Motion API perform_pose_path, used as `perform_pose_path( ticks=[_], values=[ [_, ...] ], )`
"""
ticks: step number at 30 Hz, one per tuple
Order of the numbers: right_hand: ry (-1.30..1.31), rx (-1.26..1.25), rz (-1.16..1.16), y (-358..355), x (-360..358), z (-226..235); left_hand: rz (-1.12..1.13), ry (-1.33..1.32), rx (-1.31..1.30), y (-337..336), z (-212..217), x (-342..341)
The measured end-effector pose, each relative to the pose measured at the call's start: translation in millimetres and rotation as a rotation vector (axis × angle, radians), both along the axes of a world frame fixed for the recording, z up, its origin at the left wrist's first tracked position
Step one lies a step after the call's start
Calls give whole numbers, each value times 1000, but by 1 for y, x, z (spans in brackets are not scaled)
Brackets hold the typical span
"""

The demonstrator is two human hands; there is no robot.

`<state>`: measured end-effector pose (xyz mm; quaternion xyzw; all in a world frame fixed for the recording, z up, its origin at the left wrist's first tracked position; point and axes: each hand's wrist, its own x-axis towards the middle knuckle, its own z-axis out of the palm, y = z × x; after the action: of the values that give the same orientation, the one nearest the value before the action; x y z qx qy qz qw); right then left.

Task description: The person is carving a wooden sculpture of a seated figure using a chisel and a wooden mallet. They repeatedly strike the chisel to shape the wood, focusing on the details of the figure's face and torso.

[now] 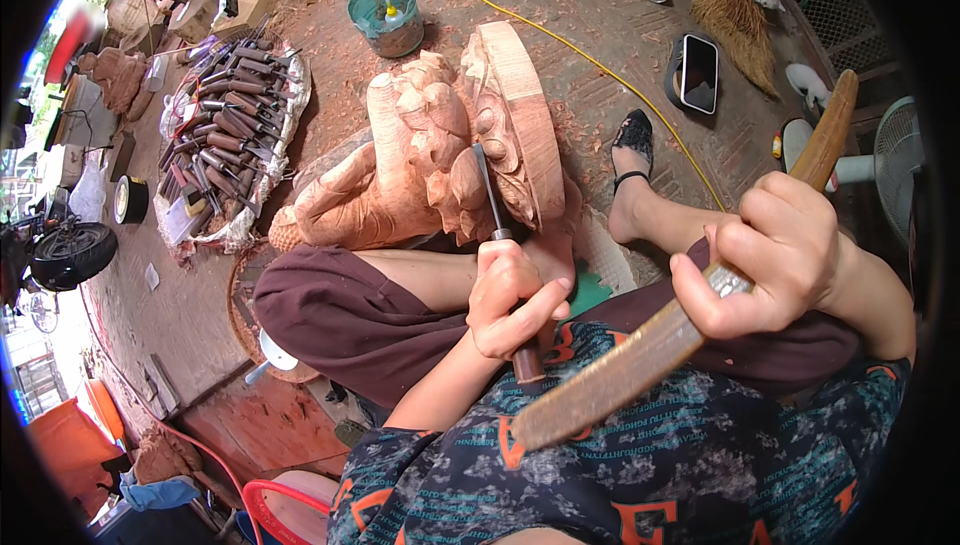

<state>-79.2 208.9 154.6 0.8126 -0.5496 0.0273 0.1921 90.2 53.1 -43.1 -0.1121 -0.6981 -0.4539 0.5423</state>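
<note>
My left hand (512, 295) is wrapped round the brown wooden handle of a carving chisel (490, 190). The steel blade points away from me, its tip at the carved petals of a reddish wood carving (425, 145). That carving lies on its side, its round base (525, 125) to the right. In my right hand (765, 255) is a long, slightly curved wooden mallet (610, 375), gripped around its middle. The mallet's thick end hangs near the butt of the chisel handle, apart from it as far as I can tell. Both hands are closed.
Many wood-handled chisels (235, 125) lie on a cloth at the left. A green tub (387, 20) stands beyond the carving. A yellow cord (560, 35) crosses the floor. At the right are a phone (699, 73), a straw broom (735, 25) and a fan (895, 170).
</note>
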Motion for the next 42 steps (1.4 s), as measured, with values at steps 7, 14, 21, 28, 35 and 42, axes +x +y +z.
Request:
perform_pose_path(
  ticks=[7, 14, 21, 28, 35, 42],
  values=[
    [-47, -39, 42, -1, 3, -2, 68, 18, 67, -4, 8, -5],
    [-36, -4, 31, -6, 8, 0, 8, 50, 57, -13, -2, -2],
    [-6, -13, -53, -11, 8, 1, -28, 80, 75, -11, 5, 11],
    [-124, -15, 38, -12, 10, -3, -20, 6, 17, -18, 9, 1],
    [-13, -25, -66, -9, 11, -1, 131, 21, 145, -9, 12, -13],
    [5, -1, -72, -9, 5, 0, 48, 107, 135, -14, 7, -14]
  ],
)
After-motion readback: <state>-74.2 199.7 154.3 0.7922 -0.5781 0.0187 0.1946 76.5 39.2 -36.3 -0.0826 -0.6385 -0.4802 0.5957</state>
